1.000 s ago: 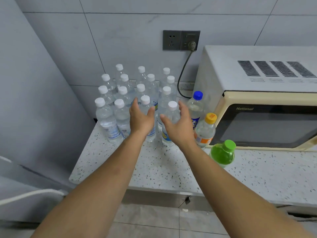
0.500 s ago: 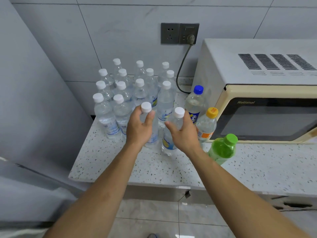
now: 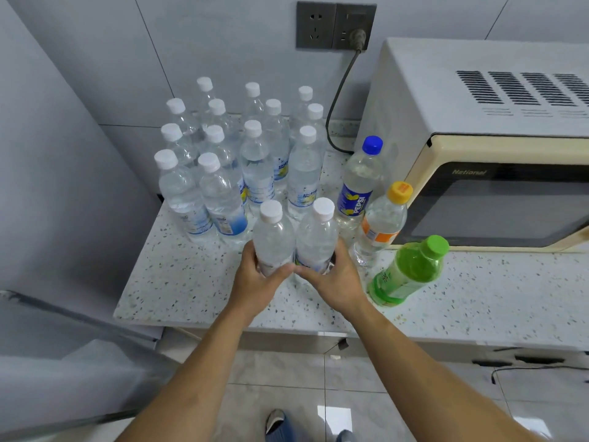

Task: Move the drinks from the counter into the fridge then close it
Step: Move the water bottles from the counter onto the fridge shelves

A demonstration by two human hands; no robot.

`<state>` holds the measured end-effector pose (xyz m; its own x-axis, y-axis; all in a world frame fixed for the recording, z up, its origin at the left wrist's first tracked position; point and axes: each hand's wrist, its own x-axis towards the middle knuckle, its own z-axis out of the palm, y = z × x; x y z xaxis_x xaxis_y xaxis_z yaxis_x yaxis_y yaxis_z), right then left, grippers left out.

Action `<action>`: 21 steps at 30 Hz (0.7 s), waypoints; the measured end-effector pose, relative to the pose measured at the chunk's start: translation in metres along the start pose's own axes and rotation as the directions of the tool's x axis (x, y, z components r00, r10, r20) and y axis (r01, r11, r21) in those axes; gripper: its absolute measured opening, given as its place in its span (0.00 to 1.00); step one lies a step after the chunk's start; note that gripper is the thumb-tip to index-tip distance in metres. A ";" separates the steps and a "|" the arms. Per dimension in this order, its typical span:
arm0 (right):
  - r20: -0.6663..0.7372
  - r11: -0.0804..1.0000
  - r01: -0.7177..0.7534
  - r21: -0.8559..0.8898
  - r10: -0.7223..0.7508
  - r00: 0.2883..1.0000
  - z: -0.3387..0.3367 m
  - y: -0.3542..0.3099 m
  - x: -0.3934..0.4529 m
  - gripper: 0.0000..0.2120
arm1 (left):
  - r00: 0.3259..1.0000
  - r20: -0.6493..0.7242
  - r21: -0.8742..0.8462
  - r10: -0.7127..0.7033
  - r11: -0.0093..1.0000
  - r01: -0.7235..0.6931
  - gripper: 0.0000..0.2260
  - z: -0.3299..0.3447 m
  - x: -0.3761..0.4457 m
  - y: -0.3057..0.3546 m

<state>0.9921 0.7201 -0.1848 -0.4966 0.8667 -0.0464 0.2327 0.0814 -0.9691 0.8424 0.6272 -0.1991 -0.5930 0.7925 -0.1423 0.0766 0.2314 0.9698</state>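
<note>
So we've got a water bottle in each hand here. Our left hand (image 3: 255, 282) has its grip curled round the lower half of one white-capped bottle (image 3: 273, 237), and our right hand (image 3: 334, 283) is wrapped the same way round a second white-capped bottle (image 3: 317, 237). The two bottles are upright and touching side by side, over the front part of the speckled table (image 3: 178, 282); can't tell if their bases are off it or not.

Behind them the rest of the water bottles (image 3: 242, 148) stand in a cluster against the tiled wall. Just right of our pair there's a blue-capped Pepsi bottle (image 3: 358, 186), then an orange-capped bottle (image 3: 381, 224) in front of it, and a green bottle (image 3: 408, 272) nearest the table's front edge. The cream microwave (image 3: 494, 138) sits right beside those three, plugged into the wall socket (image 3: 336, 25). A grey slab, maybe the fridge (image 3: 63, 362), shows at lower left
</note>
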 end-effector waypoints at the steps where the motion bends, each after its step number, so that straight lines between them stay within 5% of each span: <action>1: 0.004 1.000 -0.010 0.006 0.010 1.000 0.001 0.003 0.001 0.34 | 1.000 -0.011 -0.013 -0.002 1.000 0.002 0.30 0.000 0.001 -0.004; 6: 0.015 0.997 -0.003 0.072 0.002 1.000 -0.002 0.010 -0.011 0.29 | 0.997 -0.078 -0.043 -0.015 0.999 0.011 0.22 0.000 -0.026 0.000; 11: 0.182 0.950 -0.149 0.275 0.101 0.978 -0.024 0.015 -0.057 0.21 | 0.980 -0.079 -0.371 -0.182 0.918 0.140 0.29 -0.002 -0.095 -0.006; 16: 0.531 0.640 -0.602 0.478 0.336 0.778 -0.049 0.025 -0.097 0.26 | 0.911 -0.030 -0.653 -0.411 0.698 0.294 0.23 0.005 -0.176 -0.009; 21: 0.644 0.516 -0.745 0.423 0.407 0.648 -0.057 0.044 -0.130 0.30 | 0.833 -0.124 -0.693 -0.538 0.648 0.316 0.30 0.027 -0.247 -0.017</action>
<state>1.1140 0.6391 -0.2075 -0.7652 0.2776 -0.5808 0.1364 -0.8118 -0.5678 1.0092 0.4426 -0.1857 -0.6349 0.4659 -0.6163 -0.6929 0.0095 0.7210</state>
